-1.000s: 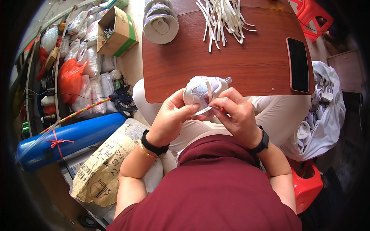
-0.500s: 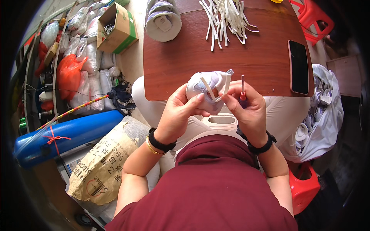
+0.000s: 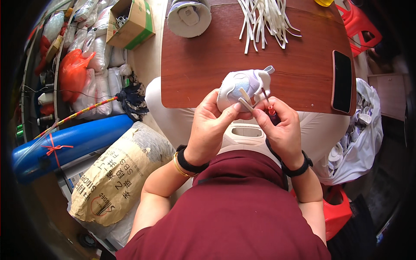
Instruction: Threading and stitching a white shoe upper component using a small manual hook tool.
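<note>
My left hand (image 3: 211,125) is closed around a small white and pale lilac shoe upper (image 3: 238,84), held at the near edge of the table. Its thumb presses beside a narrow white strap (image 3: 246,104) on the near side of the shoe. In my right hand (image 3: 282,132) is a thin-shafted hand tool (image 3: 272,112) with a red and dark handle. The tool's metal shaft points up and slants left, close to the shoe's heel loop (image 3: 269,69). My right thumb and forefinger meet by the strap; whether they also grip it is hard to see.
On the brown table (image 3: 208,65) lie a bundle of white strips (image 3: 264,24), a stack of shoe parts (image 3: 189,21) and a phone (image 3: 342,82). A white bag (image 3: 366,143) of shoe parts stands at right. A blue cylinder (image 3: 78,147) and a paper sack (image 3: 117,177) lie at left.
The shoe has turned in my left hand, and the strap ends now lie lower. The tool has tilted from upright to leaning left, closer to the shoe. The whole view has shifted slightly.
</note>
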`<action>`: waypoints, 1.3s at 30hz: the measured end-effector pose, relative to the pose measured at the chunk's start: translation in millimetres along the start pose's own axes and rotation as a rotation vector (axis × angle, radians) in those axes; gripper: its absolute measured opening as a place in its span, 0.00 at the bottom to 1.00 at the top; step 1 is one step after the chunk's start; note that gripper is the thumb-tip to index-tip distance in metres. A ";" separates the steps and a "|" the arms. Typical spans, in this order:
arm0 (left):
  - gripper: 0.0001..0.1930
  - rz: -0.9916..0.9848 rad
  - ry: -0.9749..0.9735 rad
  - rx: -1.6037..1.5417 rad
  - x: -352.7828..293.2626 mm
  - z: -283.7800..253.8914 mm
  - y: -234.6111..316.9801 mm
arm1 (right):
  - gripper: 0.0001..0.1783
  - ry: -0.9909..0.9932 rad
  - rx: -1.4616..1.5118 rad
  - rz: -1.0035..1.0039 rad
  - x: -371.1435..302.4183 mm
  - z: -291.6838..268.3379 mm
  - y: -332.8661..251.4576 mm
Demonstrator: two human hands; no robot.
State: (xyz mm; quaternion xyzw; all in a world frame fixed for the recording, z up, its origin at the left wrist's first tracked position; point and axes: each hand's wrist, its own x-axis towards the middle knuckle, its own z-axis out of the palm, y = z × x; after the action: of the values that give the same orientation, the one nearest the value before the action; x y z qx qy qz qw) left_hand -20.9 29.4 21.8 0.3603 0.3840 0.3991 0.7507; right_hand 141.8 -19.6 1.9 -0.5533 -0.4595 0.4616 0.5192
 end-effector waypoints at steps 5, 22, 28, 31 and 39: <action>0.18 0.038 -0.014 0.063 3.4 -2.2 -0.9 | 0.07 0.012 0.055 0.088 -0.1 3.1 -1.4; 0.10 0.154 0.097 0.196 12.1 -1.5 -7.5 | 0.11 -0.098 -0.367 -0.139 -18.2 -8.9 -28.4; 0.10 0.231 0.103 0.319 8.6 0.5 -11.3 | 0.12 -0.183 -0.202 0.094 -11.8 -9.6 -25.9; 0.10 0.224 0.105 0.324 7.9 0.2 -12.0 | 0.13 -0.199 -0.187 0.077 -9.6 -8.8 -26.0; 0.09 0.193 0.047 0.250 5.6 3.6 -8.9 | 0.12 -0.179 -0.188 0.099 -8.7 -7.9 -23.3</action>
State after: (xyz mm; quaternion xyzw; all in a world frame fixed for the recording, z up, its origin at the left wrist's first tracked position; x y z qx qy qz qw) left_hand -12.8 29.7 14.3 0.4766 0.4116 0.4268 0.6490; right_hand 147.6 -28.5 25.7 -0.5781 -0.5174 0.4893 0.3984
